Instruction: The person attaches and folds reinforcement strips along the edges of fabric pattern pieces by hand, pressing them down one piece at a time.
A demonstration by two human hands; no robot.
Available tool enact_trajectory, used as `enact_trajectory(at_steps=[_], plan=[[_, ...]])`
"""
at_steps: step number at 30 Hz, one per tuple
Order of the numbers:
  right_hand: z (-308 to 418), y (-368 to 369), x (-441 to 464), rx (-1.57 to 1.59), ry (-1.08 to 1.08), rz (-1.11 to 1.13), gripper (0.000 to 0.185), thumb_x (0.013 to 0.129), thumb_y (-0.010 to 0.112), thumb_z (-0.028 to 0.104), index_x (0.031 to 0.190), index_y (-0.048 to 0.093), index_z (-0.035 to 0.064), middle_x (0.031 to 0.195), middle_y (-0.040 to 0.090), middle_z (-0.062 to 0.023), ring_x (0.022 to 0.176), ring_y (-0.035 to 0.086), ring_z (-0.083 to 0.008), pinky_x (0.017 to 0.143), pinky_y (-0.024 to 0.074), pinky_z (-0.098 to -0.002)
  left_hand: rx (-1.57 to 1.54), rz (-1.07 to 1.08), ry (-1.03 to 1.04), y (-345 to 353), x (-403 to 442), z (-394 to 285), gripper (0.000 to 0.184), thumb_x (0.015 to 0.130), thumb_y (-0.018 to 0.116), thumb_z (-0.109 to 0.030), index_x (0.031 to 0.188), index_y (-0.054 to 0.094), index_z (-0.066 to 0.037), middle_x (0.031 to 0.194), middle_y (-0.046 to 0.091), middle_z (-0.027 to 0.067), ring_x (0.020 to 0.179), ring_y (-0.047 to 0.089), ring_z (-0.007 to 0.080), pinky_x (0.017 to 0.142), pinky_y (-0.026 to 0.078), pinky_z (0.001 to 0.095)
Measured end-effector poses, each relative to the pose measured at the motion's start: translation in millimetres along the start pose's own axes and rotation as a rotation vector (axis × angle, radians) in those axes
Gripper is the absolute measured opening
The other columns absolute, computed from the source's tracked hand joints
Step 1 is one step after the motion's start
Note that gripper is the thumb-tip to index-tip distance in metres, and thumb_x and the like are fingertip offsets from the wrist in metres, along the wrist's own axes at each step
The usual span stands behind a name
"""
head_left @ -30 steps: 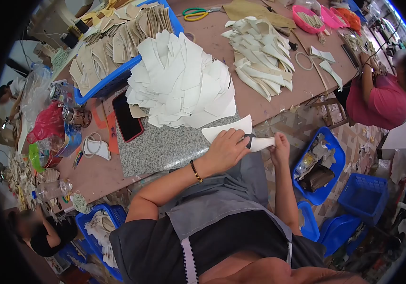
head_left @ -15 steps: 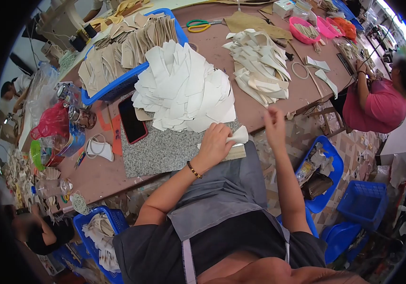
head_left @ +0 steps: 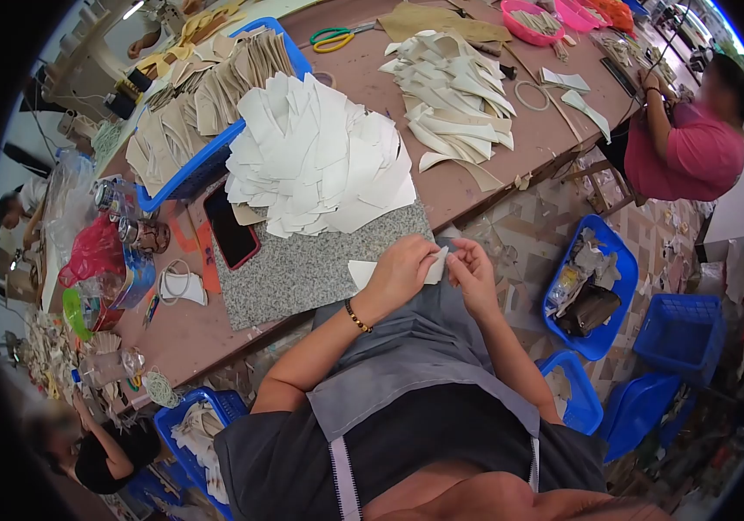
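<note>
Over the front edge of the grey speckled slab [head_left: 281,286], my left hand [head_left: 400,271] pinches a small white cut piece [head_left: 435,267] of leather-like sheet. My right hand [head_left: 474,276] has its fingers closed on the right edge of the same piece. A pale corner [head_left: 361,273] sticks out left of my left hand; whether it belongs to the same piece I cannot tell. Behind my hands rises a big heap of white cut pieces [head_left: 320,161], lying partly on the slab. A second pile of cream, curled pieces [head_left: 450,100] lies farther right on the table.
A blue basket [head_left: 185,181] of beige pieces stands behind the heap. A phone [head_left: 231,227] lies left of it, scissors [head_left: 333,39] at the back. Blue bins [head_left: 593,286] stand on the floor at right. A person in a pink top [head_left: 684,148] sits at the table's right.
My right hand has come down and left from the air to grip the white piece beside my left hand. The view has shifted slightly; the piles sit farther left in it.
</note>
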State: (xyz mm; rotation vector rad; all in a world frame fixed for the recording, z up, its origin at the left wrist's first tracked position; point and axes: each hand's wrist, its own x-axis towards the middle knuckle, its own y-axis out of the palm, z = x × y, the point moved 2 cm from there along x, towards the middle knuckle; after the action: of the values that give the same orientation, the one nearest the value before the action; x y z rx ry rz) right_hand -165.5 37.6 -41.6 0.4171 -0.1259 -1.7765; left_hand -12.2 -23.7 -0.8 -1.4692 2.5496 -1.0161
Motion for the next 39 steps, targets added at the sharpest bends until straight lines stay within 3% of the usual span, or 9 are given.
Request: enact_trajectory(at_steps=[5, 10, 13, 19, 25, 31, 39], plan=[[-22, -12, 7, -0.002, 0.108, 0.082, 0.011, 0.097, 0.057, 0.013, 0.102, 0.057, 0.0027, 0.076, 0.055, 0.0014, 0.06, 0.049, -0.0052, 0.053, 0.0383, -0.0203, 0.077, -0.017, 0.076, 7, -6, -4, 0.015, 0.081, 0.063, -0.001, 0.095, 0.065, 0.001, 0.086, 0.057, 0.0133, 0.084, 0.057, 0.0311, 0.074, 0.047, 0.038], [-16, -10, 11, 0.083, 0.163, 0.05, 0.017, 0.099, 0.055, 0.021, 0.092, 0.057, 0.0049, 0.071, 0.052, 0.0028, 0.058, 0.047, -0.0045, 0.051, 0.0373, -0.0202, 0.261, 0.119, 0.229, 0, -7, -13, 0.03, 0.076, 0.06, -0.001, 0.105, 0.063, 0.003, 0.091, 0.055, 0.0111, 0.088, 0.054, 0.0279, 0.075, 0.049, 0.0359], [-8, -9, 12, -0.033, 0.24, 0.038, 0.021, 0.1, 0.053, 0.024, 0.088, 0.053, 0.0067, 0.069, 0.05, 0.0028, 0.056, 0.045, -0.0045, 0.05, 0.0356, -0.0204, 0.354, 0.176, 0.308, -1, -7, -15, 0.034, 0.076, 0.058, -0.004, 0.108, 0.061, 0.005, 0.092, 0.053, 0.011, 0.088, 0.054, 0.027, 0.074, 0.049, 0.0346], [-15, -1, 16, -0.094, 0.17, 0.113, 0.02, 0.101, 0.053, 0.023, 0.089, 0.051, 0.0074, 0.068, 0.048, 0.0032, 0.055, 0.043, -0.0044, 0.049, 0.0339, -0.0205, 0.409, 0.205, 0.36, -6, -10, -12, 0.036, 0.076, 0.057, -0.006, 0.11, 0.06, 0.007, 0.092, 0.052, 0.0112, 0.086, 0.053, 0.026, 0.073, 0.049, 0.0334], [-20, 3, 11, -0.019, 0.15, 0.034, 0.019, 0.101, 0.053, 0.02, 0.088, 0.05, 0.0066, 0.07, 0.048, 0.0038, 0.058, 0.042, -0.0036, 0.052, 0.0352, -0.0205, 0.449, 0.213, 0.325, -15, -22, -10, 0.037, 0.075, 0.057, -0.006, 0.11, 0.059, 0.007, 0.092, 0.052, 0.0112, 0.085, 0.053, 0.0256, 0.072, 0.049, 0.0341], [-42, -6, 22, -0.013, -0.004, -0.043, 0.018, 0.1, 0.054, 0.018, 0.088, 0.051, 0.0058, 0.074, 0.049, 0.0052, 0.067, 0.043, -0.0015, 0.057, 0.0369, -0.0195, 0.413, 0.202, 0.356, -12, -14, -8, 0.036, 0.076, 0.057, -0.006, 0.11, 0.06, 0.006, 0.09, 0.051, 0.0107, 0.084, 0.053, 0.0255, 0.07, 0.048, 0.0344], [-55, -13, 30, -0.042, 0.009, -0.067, 0.018, 0.1, 0.054, 0.018, 0.088, 0.051, 0.0056, 0.074, 0.051, 0.0041, 0.065, 0.044, -0.0022, 0.057, 0.0373, -0.0202, 0.399, 0.229, 0.352, -18, -14, -7, 0.035, 0.077, 0.057, -0.007, 0.109, 0.06, 0.005, 0.088, 0.052, 0.0103, 0.083, 0.053, 0.0254, 0.07, 0.048, 0.0348]])
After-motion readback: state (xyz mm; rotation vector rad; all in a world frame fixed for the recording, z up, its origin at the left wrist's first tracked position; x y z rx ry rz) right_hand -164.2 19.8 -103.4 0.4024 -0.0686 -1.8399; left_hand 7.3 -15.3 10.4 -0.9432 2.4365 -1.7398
